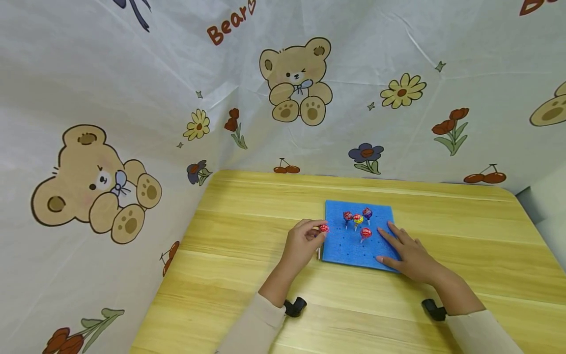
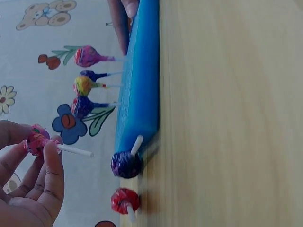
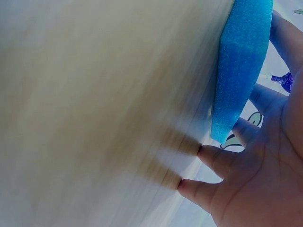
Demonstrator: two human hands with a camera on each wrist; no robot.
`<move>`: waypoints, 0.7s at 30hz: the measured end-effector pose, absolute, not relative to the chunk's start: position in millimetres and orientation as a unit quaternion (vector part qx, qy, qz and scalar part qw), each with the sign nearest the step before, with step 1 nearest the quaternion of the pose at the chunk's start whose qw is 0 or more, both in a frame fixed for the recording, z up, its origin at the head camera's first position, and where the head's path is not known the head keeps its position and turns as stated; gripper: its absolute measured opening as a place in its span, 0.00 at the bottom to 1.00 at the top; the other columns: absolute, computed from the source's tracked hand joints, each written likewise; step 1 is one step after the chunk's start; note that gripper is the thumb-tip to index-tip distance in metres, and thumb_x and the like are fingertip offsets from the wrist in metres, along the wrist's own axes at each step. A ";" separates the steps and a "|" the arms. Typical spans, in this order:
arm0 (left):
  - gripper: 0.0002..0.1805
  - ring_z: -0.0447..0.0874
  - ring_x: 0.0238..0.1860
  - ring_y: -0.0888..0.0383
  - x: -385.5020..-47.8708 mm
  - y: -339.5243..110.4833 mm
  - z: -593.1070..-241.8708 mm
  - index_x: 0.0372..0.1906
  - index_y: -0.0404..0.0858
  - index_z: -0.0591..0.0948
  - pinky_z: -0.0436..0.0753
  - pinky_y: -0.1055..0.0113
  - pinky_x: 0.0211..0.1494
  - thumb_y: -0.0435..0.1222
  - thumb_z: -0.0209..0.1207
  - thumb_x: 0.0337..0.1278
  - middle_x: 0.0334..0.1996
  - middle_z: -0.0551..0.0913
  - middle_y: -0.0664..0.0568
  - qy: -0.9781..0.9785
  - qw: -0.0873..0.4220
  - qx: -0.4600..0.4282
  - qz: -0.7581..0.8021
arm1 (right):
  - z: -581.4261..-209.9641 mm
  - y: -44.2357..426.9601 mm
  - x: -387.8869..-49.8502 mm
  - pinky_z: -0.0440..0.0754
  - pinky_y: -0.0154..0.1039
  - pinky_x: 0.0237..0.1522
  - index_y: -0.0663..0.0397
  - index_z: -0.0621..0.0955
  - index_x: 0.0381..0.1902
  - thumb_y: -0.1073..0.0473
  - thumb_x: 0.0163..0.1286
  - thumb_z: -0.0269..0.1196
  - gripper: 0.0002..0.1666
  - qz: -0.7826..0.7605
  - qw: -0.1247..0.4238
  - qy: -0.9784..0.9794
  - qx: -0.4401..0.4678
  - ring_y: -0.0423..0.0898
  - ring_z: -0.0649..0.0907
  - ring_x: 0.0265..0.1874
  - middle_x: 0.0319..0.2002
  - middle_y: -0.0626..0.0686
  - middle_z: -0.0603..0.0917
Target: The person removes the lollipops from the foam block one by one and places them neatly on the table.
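Pink lollipop (image 1: pixel 324 228) is pinched in the left hand (image 1: pixel 301 243) by the left edge of the blue block (image 1: pixel 345 250); the right hand (image 1: pixel 413 258), fingers spread, rests on its right side (four lollipops (image 1: pixel 357 220) stand between).

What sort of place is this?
Probably an indoor tabletop activity corner: a wood-grain table with bear-print fabric hung behind it, and lollipops standing in a blue foam block.
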State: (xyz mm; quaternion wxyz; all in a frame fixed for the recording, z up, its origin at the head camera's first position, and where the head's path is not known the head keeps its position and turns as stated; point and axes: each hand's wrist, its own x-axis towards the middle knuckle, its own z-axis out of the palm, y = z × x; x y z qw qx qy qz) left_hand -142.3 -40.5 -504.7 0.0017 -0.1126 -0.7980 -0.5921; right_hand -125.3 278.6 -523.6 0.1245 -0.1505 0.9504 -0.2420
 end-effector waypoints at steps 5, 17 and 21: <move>0.13 0.85 0.41 0.63 -150.4 -53.3 -507.4 0.53 0.43 0.87 0.85 0.74 0.42 0.33 0.64 0.64 0.50 0.83 0.51 -0.805 0.028 -0.098 -0.584 | -523.8 278.5 -125.5 0.45 0.83 0.66 0.47 0.57 0.81 0.33 0.67 0.63 0.53 -0.238 0.125 0.951 -0.150 0.78 0.50 0.75 0.81 0.66 0.48; 0.16 0.86 0.45 0.55 -163.1 -79.1 -519.3 0.55 0.38 0.85 0.86 0.72 0.41 0.31 0.64 0.63 0.52 0.82 0.48 -0.824 -0.007 -0.040 -0.565 | -522.1 278.0 -125.6 0.44 0.83 0.66 0.48 0.57 0.81 0.34 0.68 0.63 0.53 -0.241 0.129 0.950 -0.150 0.78 0.49 0.75 0.81 0.66 0.48; 0.16 0.86 0.44 0.54 -164.8 -83.4 -521.6 0.55 0.39 0.86 0.85 0.70 0.37 0.31 0.64 0.62 0.50 0.83 0.47 -0.835 -0.023 -0.030 -0.550 | -522.3 278.2 -125.9 0.45 0.83 0.66 0.48 0.57 0.81 0.33 0.68 0.63 0.53 -0.240 0.129 0.950 -0.150 0.78 0.49 0.75 0.80 0.67 0.48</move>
